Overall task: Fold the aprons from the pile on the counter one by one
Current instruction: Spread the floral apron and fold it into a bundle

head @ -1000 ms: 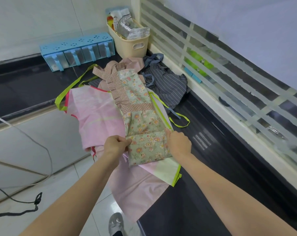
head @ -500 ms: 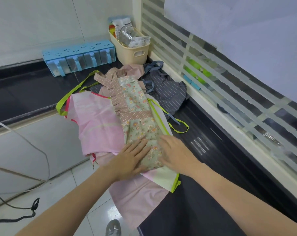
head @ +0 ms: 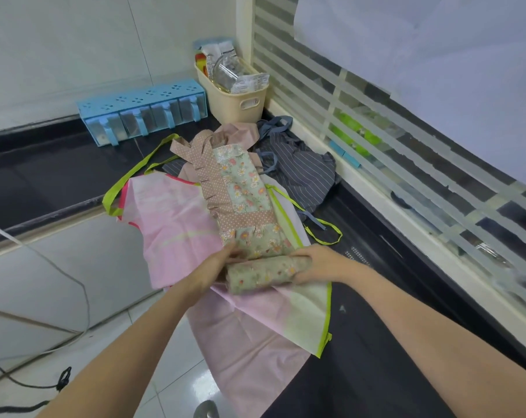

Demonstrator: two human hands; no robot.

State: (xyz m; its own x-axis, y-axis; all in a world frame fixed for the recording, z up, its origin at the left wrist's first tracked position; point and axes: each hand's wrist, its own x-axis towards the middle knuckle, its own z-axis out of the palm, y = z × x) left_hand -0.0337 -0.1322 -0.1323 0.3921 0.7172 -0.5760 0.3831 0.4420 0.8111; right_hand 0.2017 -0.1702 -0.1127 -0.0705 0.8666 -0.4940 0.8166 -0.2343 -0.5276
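Fingertips of my left hand and right hand curl, half closed, around the two ends of the rolled hem of the floral apron. Its cloth looks light, soft and limp, so I judge it is best gripped at the roll's ends. It lies lengthwise atop the pink apron and striped apron on the counter.

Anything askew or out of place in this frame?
Yes: the pink apron hangs off the counter edge toward the floor, and the floral apron is being rolled at its near end rather than folded flat.
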